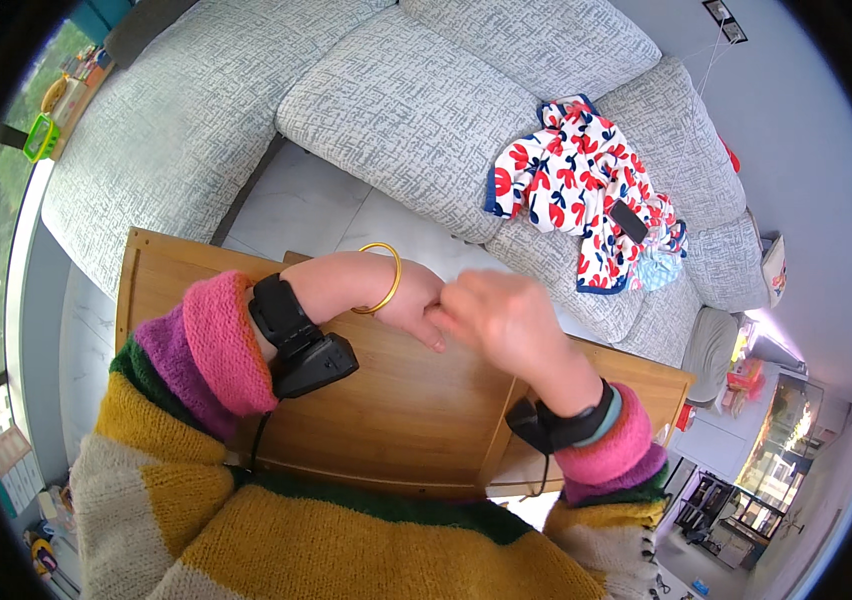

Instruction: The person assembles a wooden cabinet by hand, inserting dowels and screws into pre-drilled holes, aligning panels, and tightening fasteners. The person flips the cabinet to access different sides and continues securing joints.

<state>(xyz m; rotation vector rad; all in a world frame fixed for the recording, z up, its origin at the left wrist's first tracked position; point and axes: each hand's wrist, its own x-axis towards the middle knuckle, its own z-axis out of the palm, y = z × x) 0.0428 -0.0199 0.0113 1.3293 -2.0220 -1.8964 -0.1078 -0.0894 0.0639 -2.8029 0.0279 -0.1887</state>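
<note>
The largest thing seen is the grey patterned sofa [416, 110], on which a red, white and navy printed cloth [566, 170] is spread. Nearer, a wooden desk [386, 400] is overhung by both hands. The right hand [501, 312] is blurred and partly curled, and is brought against or just beside the thumb side of the left hand [416, 308], whose fingers are mostly hidden; whether either grip is clenched, released or closed on something small cannot be told. A black device [314, 362] is strapped to the left forearm. The smallest, a gold bangle [399, 278], is worn loosely around the left wrist. The step in hand is judged to be close finger work between the hands; for the next move, the left hand needs to be kept steady and the right fingertips well controlled.
</note>
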